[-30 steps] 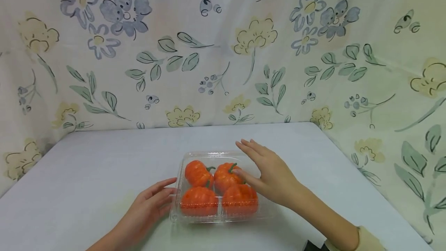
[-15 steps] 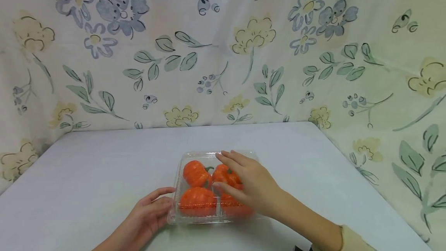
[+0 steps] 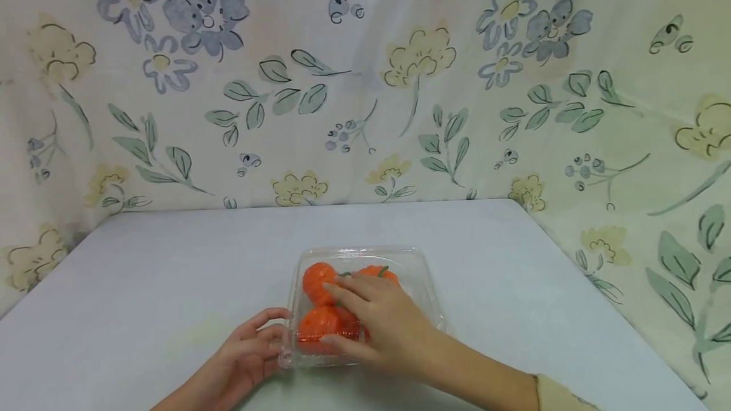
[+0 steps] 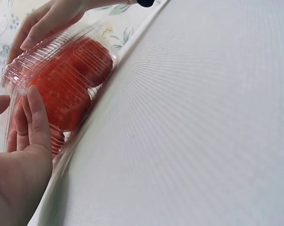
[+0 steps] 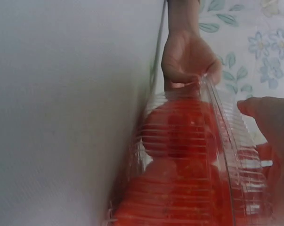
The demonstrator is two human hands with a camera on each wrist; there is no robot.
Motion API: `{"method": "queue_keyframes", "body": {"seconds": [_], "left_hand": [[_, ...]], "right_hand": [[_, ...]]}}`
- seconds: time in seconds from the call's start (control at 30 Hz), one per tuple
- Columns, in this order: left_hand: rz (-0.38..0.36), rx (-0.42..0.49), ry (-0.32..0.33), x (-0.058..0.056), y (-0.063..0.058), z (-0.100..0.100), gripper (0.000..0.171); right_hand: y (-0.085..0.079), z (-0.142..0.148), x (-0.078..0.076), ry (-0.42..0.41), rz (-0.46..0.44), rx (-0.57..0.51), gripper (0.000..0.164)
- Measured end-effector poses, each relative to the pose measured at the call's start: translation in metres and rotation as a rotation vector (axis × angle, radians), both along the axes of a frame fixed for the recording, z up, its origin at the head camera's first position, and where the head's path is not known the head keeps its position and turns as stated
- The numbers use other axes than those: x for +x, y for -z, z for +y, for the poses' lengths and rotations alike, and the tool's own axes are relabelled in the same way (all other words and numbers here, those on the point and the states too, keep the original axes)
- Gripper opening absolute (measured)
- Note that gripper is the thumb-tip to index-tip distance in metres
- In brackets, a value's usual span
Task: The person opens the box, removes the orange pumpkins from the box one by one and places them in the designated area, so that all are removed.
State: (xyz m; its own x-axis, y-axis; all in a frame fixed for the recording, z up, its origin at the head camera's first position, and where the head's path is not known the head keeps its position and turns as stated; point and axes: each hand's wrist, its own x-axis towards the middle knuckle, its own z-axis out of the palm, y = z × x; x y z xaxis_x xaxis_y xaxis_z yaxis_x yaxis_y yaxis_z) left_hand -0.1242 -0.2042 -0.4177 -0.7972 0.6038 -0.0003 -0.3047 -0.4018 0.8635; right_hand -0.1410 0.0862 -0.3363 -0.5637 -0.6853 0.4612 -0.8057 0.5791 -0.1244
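A clear plastic clamshell box [image 3: 414, 271] stands on the table with several orange pumpkins [image 3: 318, 281] with green stems inside. Its ribbed sides and rim show in the right wrist view, where the lid appears to be on. My right hand [image 3: 394, 328] lies flat over the top of the box, fingers stretched to the left, hiding part of the pumpkins. At the box's left side, my left hand [image 3: 242, 354] holds its fingertips against the wall, the fingers relaxed. In the left wrist view the left fingers [image 4: 38, 117] stand along the box's side.
A white-covered table [image 3: 188, 259] spreads around the box. Behind it and at the right hangs a floral curtain [image 3: 365, 81], which meets the table's far edge.
My right hand has moved left and down from the box's right side to over its top. The left hand stays at the left side, shifting slightly toward me. The box stays in place.
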Motion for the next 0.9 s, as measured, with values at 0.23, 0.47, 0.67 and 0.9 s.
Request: {"method": "queue_keyframes", "body": {"seconds": [0.23,0.47,0.67,0.9], "left_hand": [[-0.006,0.034,0.035,-0.001,0.002,-0.001,0.043],[0.013,-0.004,0.025,-0.001,0.004,-0.002,0.046],[0.008,-0.039,0.032,-0.002,0.004,-0.004,0.042],[0.014,-0.055,0.108,-0.004,0.004,-0.007,0.036]], "right_hand": [[0.002,-0.005,0.006,0.041,0.02,0.121,0.065],[0.003,-0.01,0.009,0.072,0.038,0.182,0.068],[0.008,-0.015,0.011,0.079,0.147,0.211,0.07],[0.011,-0.017,0.011,0.088,0.196,0.219,0.07]]}}
